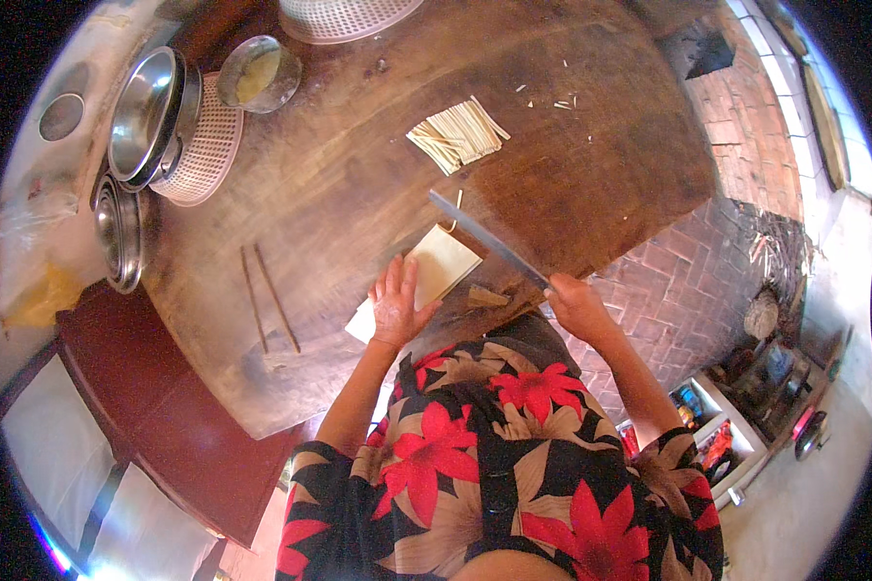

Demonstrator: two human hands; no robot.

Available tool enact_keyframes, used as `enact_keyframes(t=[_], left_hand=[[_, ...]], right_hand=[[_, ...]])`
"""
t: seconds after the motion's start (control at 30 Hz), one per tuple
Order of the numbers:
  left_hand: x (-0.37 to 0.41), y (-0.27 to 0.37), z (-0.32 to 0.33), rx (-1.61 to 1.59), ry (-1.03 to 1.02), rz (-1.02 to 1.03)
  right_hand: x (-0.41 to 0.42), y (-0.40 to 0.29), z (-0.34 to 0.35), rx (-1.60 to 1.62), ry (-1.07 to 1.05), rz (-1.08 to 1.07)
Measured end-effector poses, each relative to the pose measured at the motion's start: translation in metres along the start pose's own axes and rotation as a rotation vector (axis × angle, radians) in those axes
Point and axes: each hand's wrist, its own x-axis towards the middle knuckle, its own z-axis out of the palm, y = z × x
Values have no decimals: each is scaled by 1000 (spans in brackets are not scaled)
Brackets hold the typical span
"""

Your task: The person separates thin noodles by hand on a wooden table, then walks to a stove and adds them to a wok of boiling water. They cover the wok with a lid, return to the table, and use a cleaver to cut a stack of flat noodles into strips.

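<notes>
My left hand (398, 303) lies spread and flat on a folded, pale dough sheet (443, 263) on the wooden table. In my right hand (580, 303) is the handle of a long knife (490, 241), its blade angled up and left past the sheet's right end. A thin cut strip (457, 209) lies beside that end, close to the blade. Beyond it rests a pile of pale cut strips (459, 135). A small, flat, brownish piece (488, 296) lies near the table edge, between my hands.
Two wooden sticks, probably chopsticks (276, 298), lie at left. A bowl with yellowish contents (259, 74), metal basins (144, 116) and a perforated plastic basket (202, 156) stand at the far left. Another basket (349, 20) is at the far edge. Small scraps (563, 105) dot the wooden tabletop (588, 167).
</notes>
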Motion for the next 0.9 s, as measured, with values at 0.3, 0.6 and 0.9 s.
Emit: enact_keyframes(t=[0.3, 0.6, 0.9], left_hand=[[42, 14, 10, -154, 125, 242], [49, 6, 25, -125, 187, 401], [57, -1, 13, -136, 194, 488]], right_hand=[[-2, -12, 10, -110, -29, -22], [-2, -26, 17, -130, 45, -54], [-4, -39, 21, -138, 12, 7]])
